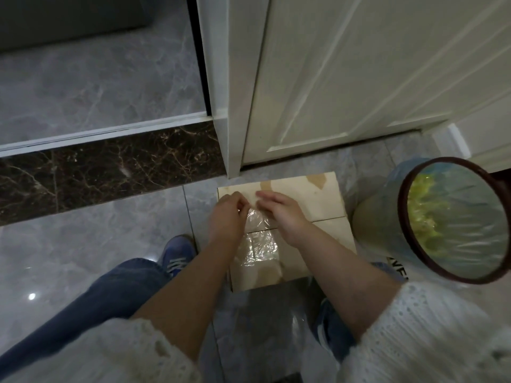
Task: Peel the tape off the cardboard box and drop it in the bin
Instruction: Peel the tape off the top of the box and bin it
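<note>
A pale cardboard box (312, 200) lies flat on the floor in front of me. A wrinkled strip of clear tape (258, 241) runs down its top, across the seam between the flaps. My left hand (228, 214) pinches the far end of the tape with curled fingers. Just to its right, my right hand (282, 211) rests on the box with fingers stretched flat toward the tape's end. The bin (448, 217), lined with a clear plastic bag and holding yellow-green scraps, stands right of the box.
A white door (359, 78) and its frame stand close behind the box. A dark marble threshold (105, 172) crosses the floor at left. My knees in jeans and blue shoes (177, 252) flank the box's near side. Torn brown patches mark the box top.
</note>
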`<state>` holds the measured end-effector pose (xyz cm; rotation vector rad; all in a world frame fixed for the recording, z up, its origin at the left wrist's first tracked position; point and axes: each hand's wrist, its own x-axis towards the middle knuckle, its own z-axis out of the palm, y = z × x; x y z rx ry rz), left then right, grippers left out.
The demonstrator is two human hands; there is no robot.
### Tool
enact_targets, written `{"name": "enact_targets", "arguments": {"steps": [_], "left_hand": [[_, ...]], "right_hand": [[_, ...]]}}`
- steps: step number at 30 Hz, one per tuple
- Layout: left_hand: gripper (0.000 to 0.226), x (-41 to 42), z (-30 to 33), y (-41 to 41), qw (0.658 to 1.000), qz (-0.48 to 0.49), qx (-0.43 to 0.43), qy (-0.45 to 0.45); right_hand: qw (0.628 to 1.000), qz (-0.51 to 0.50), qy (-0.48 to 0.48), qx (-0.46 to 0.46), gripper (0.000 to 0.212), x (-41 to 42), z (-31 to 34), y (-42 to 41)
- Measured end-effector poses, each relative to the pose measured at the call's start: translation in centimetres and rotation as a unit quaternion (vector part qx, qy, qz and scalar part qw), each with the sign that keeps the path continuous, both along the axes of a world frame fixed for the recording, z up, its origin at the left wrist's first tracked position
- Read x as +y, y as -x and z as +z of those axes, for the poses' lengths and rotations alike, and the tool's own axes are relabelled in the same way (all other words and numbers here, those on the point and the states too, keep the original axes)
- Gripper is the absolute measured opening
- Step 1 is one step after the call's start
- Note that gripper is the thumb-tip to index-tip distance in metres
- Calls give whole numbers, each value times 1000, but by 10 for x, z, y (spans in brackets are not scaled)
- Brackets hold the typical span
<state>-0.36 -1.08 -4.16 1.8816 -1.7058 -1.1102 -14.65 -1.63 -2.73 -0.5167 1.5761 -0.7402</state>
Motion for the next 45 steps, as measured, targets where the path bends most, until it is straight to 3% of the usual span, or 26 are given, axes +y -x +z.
{"name": "enact_targets", "arguments": {"steps": [2,4,7,14,25,32,36,41,45], "left_hand": [[5,-1,-2,1,1000,11,-2,-4],[8,-2,2,2,999,34,12,-13],[16,-2,8,6,996,76,44,-27],[12,-10,3,7,981,147,78,-99],[35,-4,-1,1,987,115,60,-98],[35,4,4,0,990,96,59,-79],[35,5,11,3,981,150,80,-92],[40,12,14,-10,967,237,46,-77],[32,5,20,-22,956,250,77,-136]], "right_hand": [[999,-24,23,6,29,5,-1,3],[996,22,49,78,31,8,-4,2],[983,75,79,149,20,13,-10,-4],[968,53,49,240,4,8,-19,-14],[953,68,-14,296,10,-4,-19,-21],[955,75,-34,284,12,-7,-17,-19],[958,62,-25,279,8,-6,-15,-17],[957,65,-33,282,13,-7,-12,-16],[955,68,-23,288,13,-7,-11,-17]]}}
